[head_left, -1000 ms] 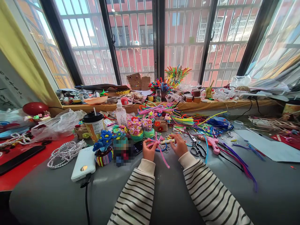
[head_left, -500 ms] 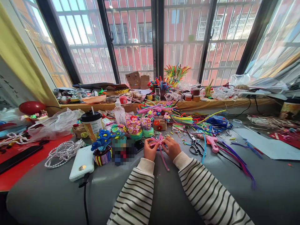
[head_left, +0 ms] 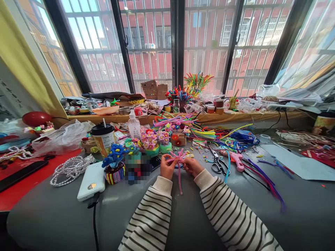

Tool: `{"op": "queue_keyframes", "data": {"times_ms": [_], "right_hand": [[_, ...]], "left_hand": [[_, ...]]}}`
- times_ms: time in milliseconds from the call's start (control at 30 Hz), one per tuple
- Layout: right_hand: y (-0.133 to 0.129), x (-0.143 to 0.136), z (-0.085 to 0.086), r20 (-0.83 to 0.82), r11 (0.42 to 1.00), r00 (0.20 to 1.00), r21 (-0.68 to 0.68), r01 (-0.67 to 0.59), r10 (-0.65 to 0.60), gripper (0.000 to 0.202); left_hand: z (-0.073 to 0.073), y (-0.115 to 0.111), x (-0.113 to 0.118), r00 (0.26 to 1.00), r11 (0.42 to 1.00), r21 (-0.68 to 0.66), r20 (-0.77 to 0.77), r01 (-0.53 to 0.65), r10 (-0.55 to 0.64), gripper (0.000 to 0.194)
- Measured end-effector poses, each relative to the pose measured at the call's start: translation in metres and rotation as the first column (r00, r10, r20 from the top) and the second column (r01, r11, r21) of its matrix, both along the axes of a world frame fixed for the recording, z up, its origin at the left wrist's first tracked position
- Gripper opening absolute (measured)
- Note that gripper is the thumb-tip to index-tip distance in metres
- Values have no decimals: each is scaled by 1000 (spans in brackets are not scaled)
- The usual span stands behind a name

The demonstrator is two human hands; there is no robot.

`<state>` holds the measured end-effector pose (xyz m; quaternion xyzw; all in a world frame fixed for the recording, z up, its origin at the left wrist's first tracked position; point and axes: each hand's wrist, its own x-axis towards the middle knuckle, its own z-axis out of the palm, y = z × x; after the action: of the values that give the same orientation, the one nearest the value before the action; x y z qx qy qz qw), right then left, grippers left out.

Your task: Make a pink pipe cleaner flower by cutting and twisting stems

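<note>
Your L hand [head_left: 167, 169] pinched a pink pipe-cleaner bunch [head_left: 179, 158], one strand [head_left: 179, 181] hanging down; your R hand [head_left: 194, 167] was up against its R side, grip unclear. Scissors [head_left: 218, 159] + pink glue gun [head_left: 238, 161] lay R; white pwr bank [head_left: 91, 183] sat L, nr blue flowers [head_left: 114, 156] in a striped pot [head_left: 115, 175].

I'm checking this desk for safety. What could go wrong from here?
The right hand, at the pink pipe cleaners, could bump the nearby scissors if it swings outward.
The glue gun lies beyond them; if hot, which I can't tell, it might burn skin.
The drink cup stands near the power bank; a knock might spill any drink onto it.
</note>
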<state>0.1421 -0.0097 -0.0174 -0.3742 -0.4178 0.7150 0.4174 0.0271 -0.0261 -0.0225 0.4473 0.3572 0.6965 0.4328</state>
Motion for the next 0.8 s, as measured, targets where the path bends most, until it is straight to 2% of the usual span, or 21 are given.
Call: {"op": "queue_keyframes", "data": {"times_ms": [67, 133, 233, 433, 700, 800], "right_hand": [[0, 4, 1, -80, 1000, 997, -28, -4, 2, 17], [0, 6, 1, -139, 998, 988, -20, 63, -65, 21], [0, 7, 0, -173, 987, 976, 72, 146, -131, 25], [-1, 5, -3, -48, 982, 991, 135, 131, -126, 24], [-3, 5, -3, -19, 980, 993, 157, 121, -119, 26], [-3, 6, -3, 22, 974, 995, 207, 89, -95, 25]], "left_hand": [[0, -1, 0, 999, 1000, 0, 35, 4, -4, 36], [0, -1, 0, 998, 999, -17, 53, 29, -28, 36], [-1, -1, 1, 995, 996, -33, 50, 82, -81, 36], [-1, 1, 2, 997, 999, -22, 65, 47, -45, 35], [1, 0, 2, 998, 997, -60, 29, 57, -55, 41], [2, 0, 2, 998, 996, -58, 13, 62, -61, 42]]}}
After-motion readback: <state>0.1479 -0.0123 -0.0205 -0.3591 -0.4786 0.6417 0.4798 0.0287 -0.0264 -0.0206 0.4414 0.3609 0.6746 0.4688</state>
